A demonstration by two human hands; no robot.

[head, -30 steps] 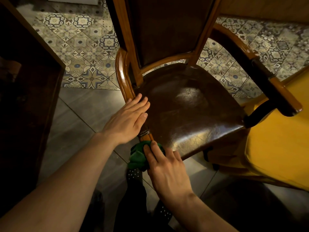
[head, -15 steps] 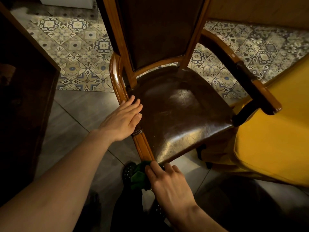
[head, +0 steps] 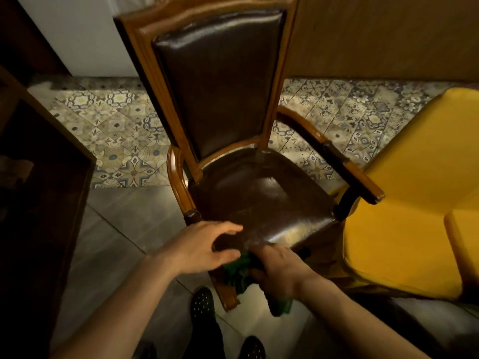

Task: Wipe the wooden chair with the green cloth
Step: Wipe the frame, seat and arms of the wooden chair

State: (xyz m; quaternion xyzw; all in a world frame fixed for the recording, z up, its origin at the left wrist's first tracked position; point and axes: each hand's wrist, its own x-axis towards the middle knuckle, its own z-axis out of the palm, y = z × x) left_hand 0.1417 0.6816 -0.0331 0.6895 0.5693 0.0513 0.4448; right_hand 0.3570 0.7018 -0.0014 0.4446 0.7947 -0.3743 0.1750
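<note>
A wooden armchair (head: 178, 174) with a dark leather seat and tall padded back stands in front of me. My right hand (head: 281, 270) grips the green cloth (head: 239, 274), bunched at the chair's front left corner just under the seat edge. My left hand (head: 202, 246) hovers at the same corner with its fingers spread and curved, thumb close to the cloth, holding nothing. The front left leg shows below the cloth.
A yellow cushioned seat (head: 414, 203) presses against the chair's right armrest (head: 347, 167). A dark wooden cabinet (head: 44, 193) stands on the left. My dark dotted shoes (head: 202, 304) are on grey floor tiles; patterned tiles lie behind the chair.
The view has pulled back and up, showing the whole backrest. My left hand lifted off the left seat rail and came toward the front corner. My right hand shifted the cloth under the seat's front edge.
</note>
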